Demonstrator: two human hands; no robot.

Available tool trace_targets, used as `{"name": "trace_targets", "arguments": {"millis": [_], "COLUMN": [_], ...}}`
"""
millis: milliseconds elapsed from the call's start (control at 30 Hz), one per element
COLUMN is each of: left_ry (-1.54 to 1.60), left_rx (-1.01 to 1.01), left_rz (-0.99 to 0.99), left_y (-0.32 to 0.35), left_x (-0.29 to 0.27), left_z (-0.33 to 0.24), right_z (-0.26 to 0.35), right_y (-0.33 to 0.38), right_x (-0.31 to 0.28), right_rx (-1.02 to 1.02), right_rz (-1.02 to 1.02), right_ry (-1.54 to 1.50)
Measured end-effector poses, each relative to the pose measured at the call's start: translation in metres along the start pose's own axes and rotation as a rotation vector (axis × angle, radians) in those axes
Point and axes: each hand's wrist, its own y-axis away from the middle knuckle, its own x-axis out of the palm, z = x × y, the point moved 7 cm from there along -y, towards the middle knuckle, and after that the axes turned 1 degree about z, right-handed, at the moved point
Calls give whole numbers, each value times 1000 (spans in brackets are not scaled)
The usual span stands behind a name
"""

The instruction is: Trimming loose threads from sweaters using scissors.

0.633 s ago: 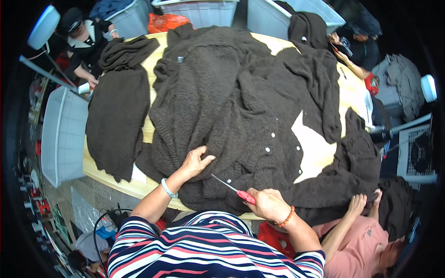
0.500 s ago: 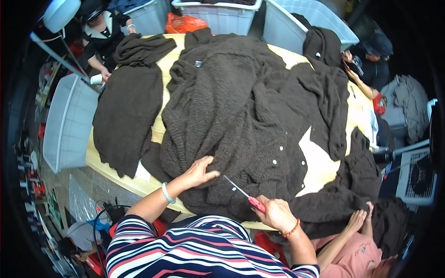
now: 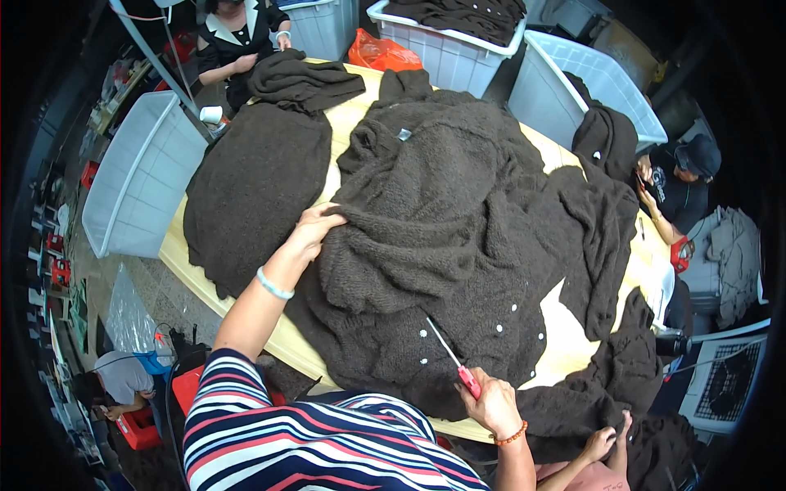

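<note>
A large dark brown knit garment [image 3: 426, 237] lies heaped across the middle of the yellow table. My left hand [image 3: 315, 229] is closed on its left side, pinching up a fold. In my right hand [image 3: 493, 405], near the table's front edge, is a red-handled tool [image 3: 469, 381] with a thin metal shaft. Its tip points up and left at the knit, and I cannot tell whether it touches. Small white buttons [image 3: 499, 328] dot the lower part of the garment. A pale label [image 3: 404, 134] shows near its top.
Another brown garment [image 3: 258, 164] lies to the left on the yellow table [image 3: 192, 268]. Pale plastic bins [image 3: 139, 176] stand around the table, with a red plastic bag [image 3: 385, 52] at the back. Co-workers stand at the back left and right; another's hands [image 3: 602, 443] are close at my lower right.
My left hand has moved up and left, taking hold of the garment's edge and lifting a fold. The right hand with the tool has shifted slightly down. The view has also shifted.
</note>
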Motion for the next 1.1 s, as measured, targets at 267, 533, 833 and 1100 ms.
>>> {"name": "trace_targets", "arguments": {"millis": [267, 533, 833, 1100], "left_ry": [-652, -591, -1106, -973], "left_rx": [554, 501, 1138, 860], "left_rz": [60, 34, 523, 518], "left_y": [-4, 31, 146, 118], "left_x": [68, 57, 182, 155], "left_z": [-58, -40, 14, 52], "right_z": [0, -14, 11, 4], "right_y": [5, 0, 7, 30], "right_x": [-2, 3, -32, -24], "right_rx": [74, 47, -16, -4], "right_rz": [7, -106, -110, 3], "right_ry": [9, -11, -91, 40]}}
